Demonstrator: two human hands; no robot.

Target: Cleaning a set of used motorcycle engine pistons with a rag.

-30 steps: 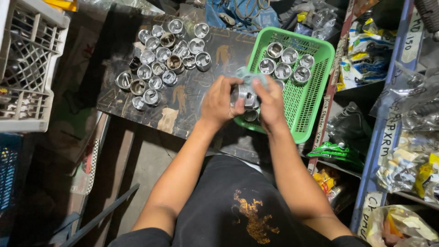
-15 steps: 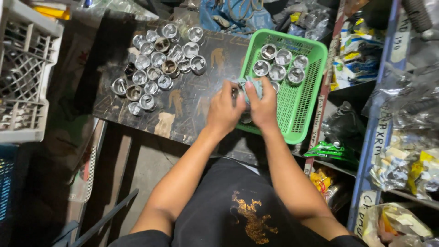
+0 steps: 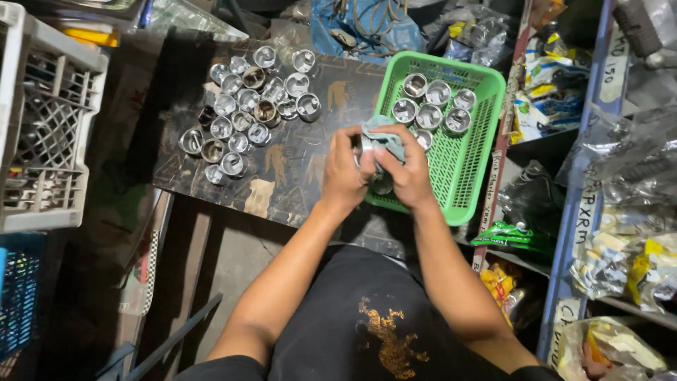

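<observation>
Two hands meet over the near left corner of the green basket (image 3: 474,176), and both are mine. My left hand (image 3: 343,173) is curled around a small shiny metal cup (image 3: 381,182), fingers clenched on its side so that only a bit of the rim and lower edge shows between my palms. My right hand (image 3: 407,173) presses a pale grey-green cloth (image 3: 384,134) against that cup, the fingers (image 3: 392,164) bent over the rag and gripping it; the cloth bunches up just beyond my knuckles.

Just past my right fingers, inside the basket, stand several more metal cups (image 3: 431,106), open ends up, close together in two loose rows. The nearest of them sits right beside the cloth, partly hidden by it. Beyond and to the left of my left hand, well apart from it, a bigger cluster of similar cups (image 3: 247,106) crowds the dark board (image 3: 310,183) that serves as a tabletop; some look bright, a few darker and duller inside.

Far off to the left of my left arm stands a white plastic crate (image 3: 42,141). To the right of my right arm, shelves (image 3: 585,176) hold crinkled plastic packets. Below my wrists is my black shirt with a gold print (image 3: 384,339).
</observation>
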